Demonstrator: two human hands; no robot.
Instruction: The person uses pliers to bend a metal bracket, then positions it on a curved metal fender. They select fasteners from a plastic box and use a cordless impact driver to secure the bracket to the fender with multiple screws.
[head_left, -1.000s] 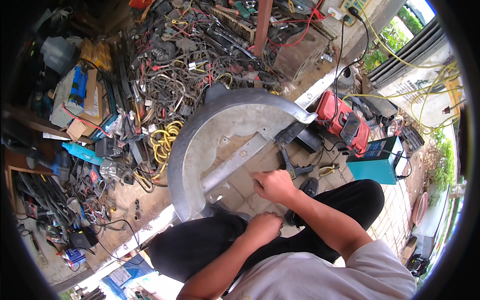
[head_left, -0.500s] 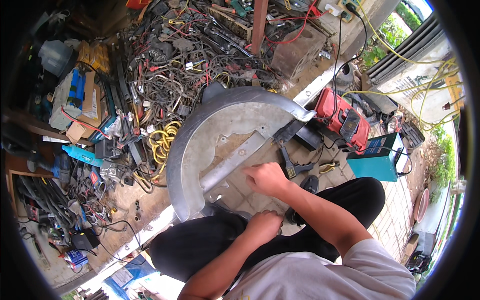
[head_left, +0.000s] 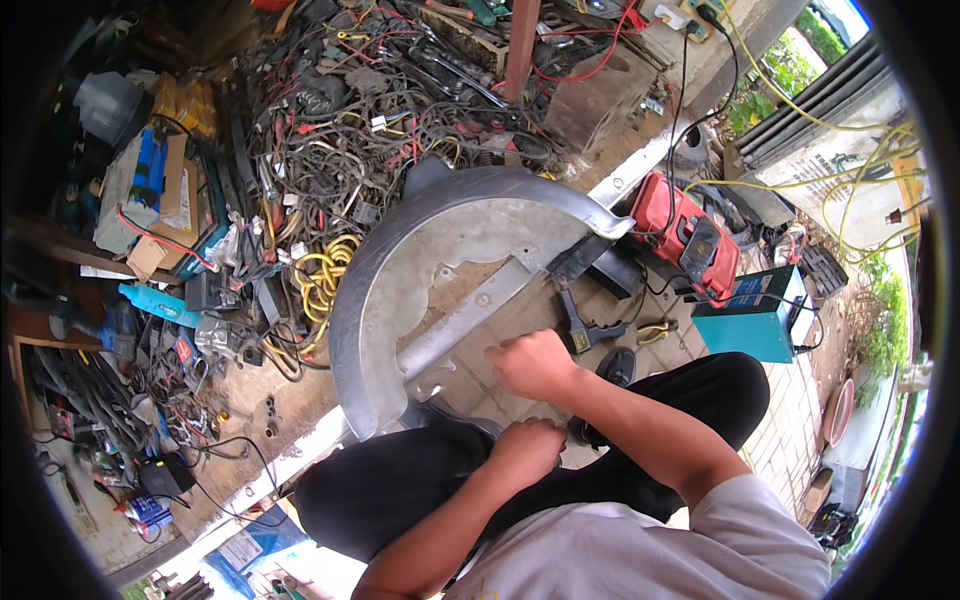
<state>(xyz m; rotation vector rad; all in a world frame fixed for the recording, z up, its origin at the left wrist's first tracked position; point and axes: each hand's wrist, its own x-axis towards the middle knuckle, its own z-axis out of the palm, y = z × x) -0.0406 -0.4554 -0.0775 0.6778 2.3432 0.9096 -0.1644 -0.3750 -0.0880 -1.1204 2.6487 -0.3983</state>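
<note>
A large grey curved fender (head_left: 365, 290), its pale inner side facing me, leans on the bench edge in front of my legs. My right hand (head_left: 535, 365) is closed just right of the fender's lower bar, apart from it. Nearer my body, above my lap, my left hand (head_left: 525, 448) is curled into a fist. Whatever either hand holds, if anything, is hidden by the fingers. Beyond the right hand lies a black pistol-shaped tool (head_left: 582, 322) on the tiles, with yellow-handled pliers (head_left: 656, 332) beside it.
Tangled wires and tools (head_left: 340, 130) cover the bench behind the fender. A coil of yellow hose (head_left: 322, 280) lies at its left. To the right stand a red case (head_left: 685, 235) and a teal box (head_left: 752, 315) on the floor. Several cables hang at upper right.
The fender shifts very slightly left and up in the view. Both hands keep nearly the same place and closed shape.
</note>
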